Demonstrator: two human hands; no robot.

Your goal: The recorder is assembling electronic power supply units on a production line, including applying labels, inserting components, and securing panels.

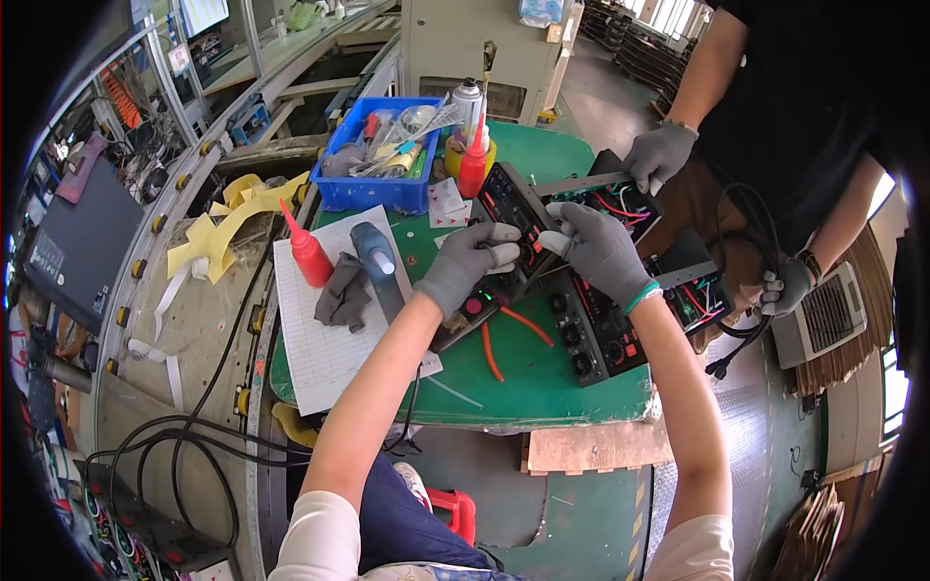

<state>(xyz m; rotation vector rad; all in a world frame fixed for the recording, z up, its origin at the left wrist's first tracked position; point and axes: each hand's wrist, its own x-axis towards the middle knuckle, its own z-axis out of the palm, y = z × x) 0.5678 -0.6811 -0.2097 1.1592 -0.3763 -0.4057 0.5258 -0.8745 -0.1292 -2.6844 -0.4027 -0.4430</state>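
Note:
My left hand (pixel 469 263), in a grey glove, has its fingers closed at the left side of a tilted black electronic unit (pixel 511 201) with a panel of small controls. On the opposite edge, my right hand (pixel 603 256), also grey-gloved, pinches with thumb and fingers; its palm side is hidden. Just under my right wrist lies another black unit (pixel 593 334) with round knobs and red switches. Orange-handled pliers (pixel 496 341) rest on the green table (pixel 455 387) below my hands. A power screwdriver (pixel 373 254) lies by my left forearm.
Red squeeze bottles (pixel 310 259) and a blue bin (pixel 373 194) of tools stand left and behind. Across the table, a co-worker's gloved hand (pixel 663 155) touches an opened housing (pixel 620 205) with coloured wires; their other hand (pixel 785 288) holds black cable. A conveyor rail (pixel 257 329) runs along the left.

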